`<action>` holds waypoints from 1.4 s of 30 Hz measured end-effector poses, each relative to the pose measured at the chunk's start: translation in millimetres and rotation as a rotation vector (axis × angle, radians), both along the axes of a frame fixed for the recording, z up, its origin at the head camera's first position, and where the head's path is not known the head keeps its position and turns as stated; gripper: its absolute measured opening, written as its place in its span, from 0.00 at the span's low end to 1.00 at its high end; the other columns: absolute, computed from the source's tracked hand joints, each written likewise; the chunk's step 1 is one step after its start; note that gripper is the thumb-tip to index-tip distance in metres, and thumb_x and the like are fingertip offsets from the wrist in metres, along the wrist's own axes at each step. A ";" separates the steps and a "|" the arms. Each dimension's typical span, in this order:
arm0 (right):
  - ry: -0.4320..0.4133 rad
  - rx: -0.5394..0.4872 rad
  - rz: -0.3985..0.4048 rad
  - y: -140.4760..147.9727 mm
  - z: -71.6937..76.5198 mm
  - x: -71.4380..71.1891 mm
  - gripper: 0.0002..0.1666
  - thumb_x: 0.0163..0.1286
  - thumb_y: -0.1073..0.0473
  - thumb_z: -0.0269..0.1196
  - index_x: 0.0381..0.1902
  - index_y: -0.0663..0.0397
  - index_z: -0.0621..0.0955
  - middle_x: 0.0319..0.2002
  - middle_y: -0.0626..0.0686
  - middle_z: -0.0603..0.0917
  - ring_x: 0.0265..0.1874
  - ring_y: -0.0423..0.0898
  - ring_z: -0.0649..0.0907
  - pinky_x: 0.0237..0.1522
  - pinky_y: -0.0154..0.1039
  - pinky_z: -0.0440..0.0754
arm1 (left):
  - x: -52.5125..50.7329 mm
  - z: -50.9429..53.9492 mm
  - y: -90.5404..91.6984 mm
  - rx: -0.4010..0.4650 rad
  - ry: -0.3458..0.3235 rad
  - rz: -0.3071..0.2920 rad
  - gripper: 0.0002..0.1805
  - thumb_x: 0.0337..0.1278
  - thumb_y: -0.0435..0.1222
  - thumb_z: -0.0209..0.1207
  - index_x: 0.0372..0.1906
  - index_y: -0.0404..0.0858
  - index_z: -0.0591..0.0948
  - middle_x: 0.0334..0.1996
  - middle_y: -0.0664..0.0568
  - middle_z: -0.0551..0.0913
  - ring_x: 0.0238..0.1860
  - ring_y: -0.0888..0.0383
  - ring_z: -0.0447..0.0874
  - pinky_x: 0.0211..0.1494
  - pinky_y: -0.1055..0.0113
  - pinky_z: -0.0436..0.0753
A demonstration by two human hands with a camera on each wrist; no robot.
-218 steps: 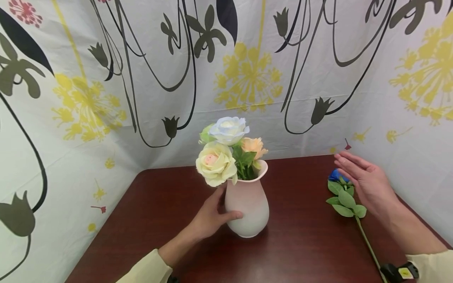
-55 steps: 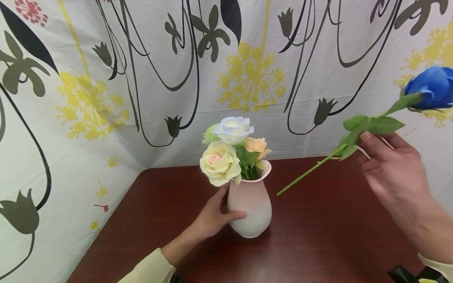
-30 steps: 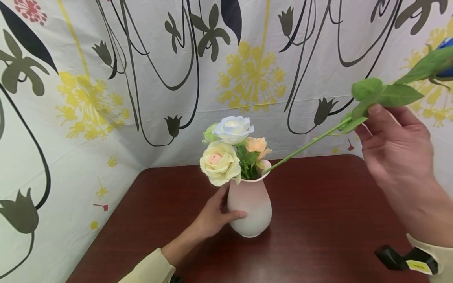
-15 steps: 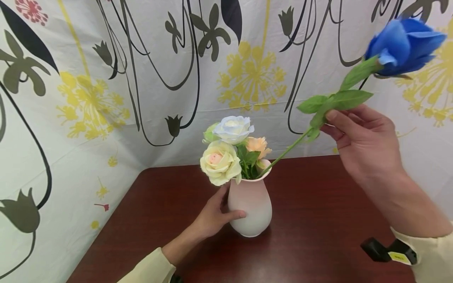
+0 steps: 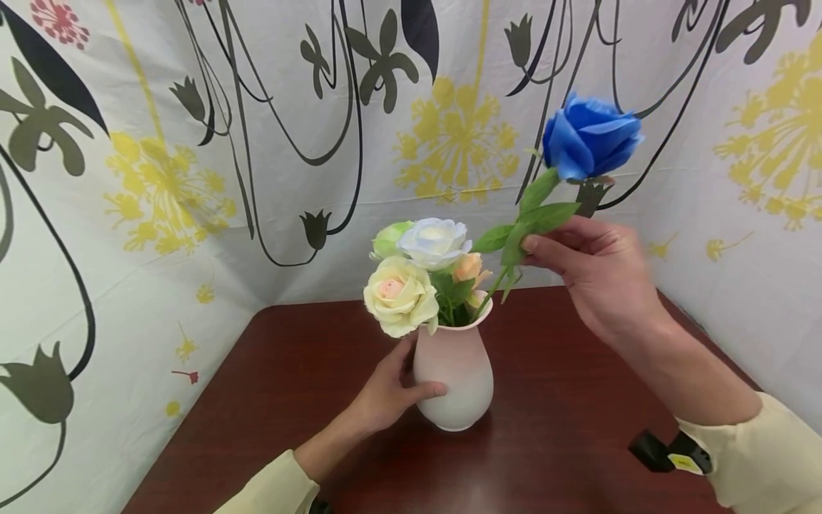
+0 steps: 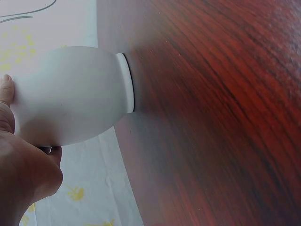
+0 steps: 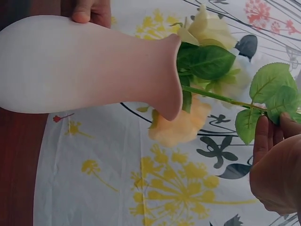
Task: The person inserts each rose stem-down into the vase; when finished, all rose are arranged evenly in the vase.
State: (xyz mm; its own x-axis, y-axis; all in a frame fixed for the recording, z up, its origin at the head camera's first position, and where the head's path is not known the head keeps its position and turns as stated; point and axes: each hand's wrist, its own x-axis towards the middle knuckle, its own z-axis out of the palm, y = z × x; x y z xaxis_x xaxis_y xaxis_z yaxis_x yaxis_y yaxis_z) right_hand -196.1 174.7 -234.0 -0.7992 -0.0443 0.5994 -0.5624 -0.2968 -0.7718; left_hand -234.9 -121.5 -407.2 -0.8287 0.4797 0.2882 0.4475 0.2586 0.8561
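Observation:
A pale pink-white vase (image 5: 452,378) stands upright on the table. My left hand (image 5: 382,392) grips its left side, thumb across the front. In the head view the vase bears a cream rose (image 5: 399,296), a pale blue rose (image 5: 434,243), a peach flower (image 5: 469,268) and a greenish bloom (image 5: 388,241). Between right thumb and fingers, my right hand (image 5: 606,275) pinches a blue rose (image 5: 587,139) by its leafy stem, bloom up and leaning right. The right wrist view shows that stem (image 7: 216,97) passing into the vase mouth; its lower end is hidden inside.
The dark red-brown table (image 5: 565,414) has its back edge just behind the vase. A white cloth (image 5: 270,143) printed with yellow and grey flowers hangs behind and at both sides. Each wrist wears a dark strap device, such as the right one (image 5: 671,453).
My right hand picked the blue rose up from the table's right side, brought its stem end into the vase mouth, then swung left and nearer the vase. My left hand stays on the vase.

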 end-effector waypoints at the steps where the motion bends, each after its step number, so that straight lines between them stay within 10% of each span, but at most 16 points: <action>1: 0.000 0.029 -0.014 -0.7 -1.9 -0.3 0.19 0.72 0.76 0.66 0.59 0.68 0.86 0.47 0.58 0.91 0.44 0.50 0.92 0.52 0.41 0.87 | 0.1 0.1 0.1 0.000 -0.002 0.000 0.51 0.62 0.46 0.76 0.84 0.58 0.58 0.76 0.61 0.68 0.72 0.57 0.72 0.74 0.51 0.73; 42: 0.191 0.648 -0.397 -37.0 -58.7 -14.3 0.14 0.65 0.66 0.78 0.49 0.56 0.91 0.43 0.50 0.92 0.43 0.46 0.90 0.47 0.35 0.86 | 0.1 -1.0 1.4 -0.008 -0.034 0.022 0.48 0.61 0.48 0.76 0.82 0.58 0.62 0.72 0.62 0.73 0.69 0.58 0.76 0.71 0.52 0.76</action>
State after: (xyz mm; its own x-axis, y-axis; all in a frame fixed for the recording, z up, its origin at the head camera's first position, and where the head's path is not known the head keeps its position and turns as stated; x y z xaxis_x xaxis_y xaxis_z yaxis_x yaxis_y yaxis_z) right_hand -210.4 137.7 -292.6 -0.7142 -0.1642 0.6804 -0.6724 0.4308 -0.6019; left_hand -234.8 -120.1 -408.1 -0.8484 0.4635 0.2557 0.4121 0.2752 0.8686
